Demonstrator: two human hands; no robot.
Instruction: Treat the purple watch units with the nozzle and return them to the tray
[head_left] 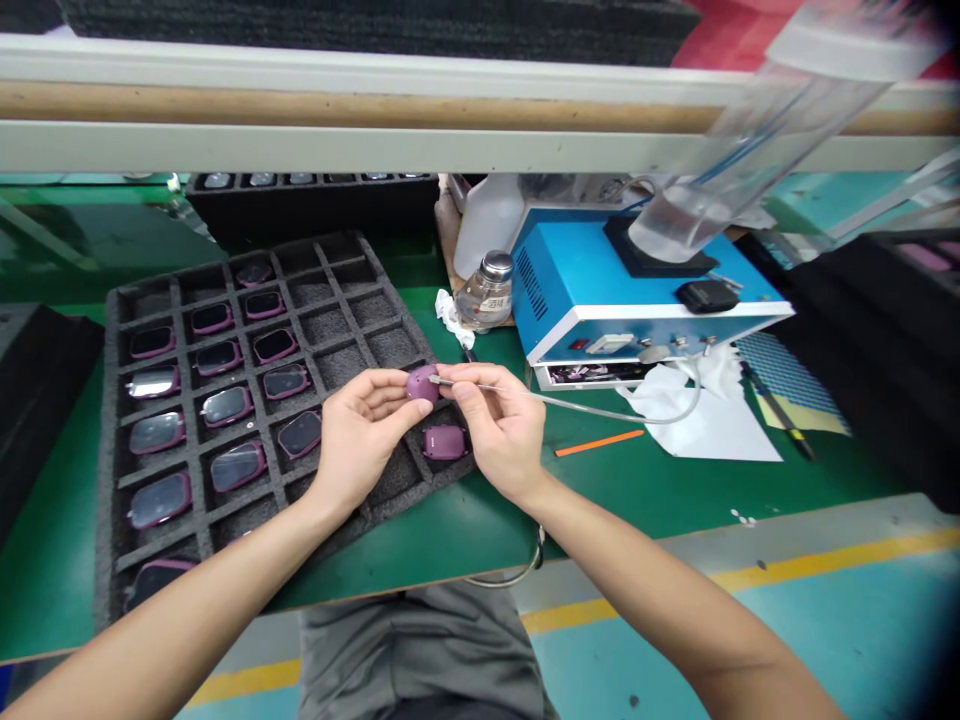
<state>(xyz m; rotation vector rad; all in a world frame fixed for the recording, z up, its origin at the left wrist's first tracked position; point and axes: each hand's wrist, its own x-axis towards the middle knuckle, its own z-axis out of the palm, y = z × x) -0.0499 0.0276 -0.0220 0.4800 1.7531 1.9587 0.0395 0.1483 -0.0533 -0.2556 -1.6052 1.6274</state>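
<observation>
Between its thumb and fingers my left hand grips a small purple watch case, above the right part of a grey foam tray. A thin metal-tipped tool is pinched in my right hand, its tip at the case's surface. From the tool a clear tube runs right toward the blue box. Just below the held case, another purple case lies in a tray compartment. Several purple-framed watch units with dark screens fill compartments on the tray's left side.
A blue box machine carries a clear cylinder. A glass bottle stands left of it, by crumpled tissue. An orange strip and white paper lie right. A shelf edge crosses above; black foam is left.
</observation>
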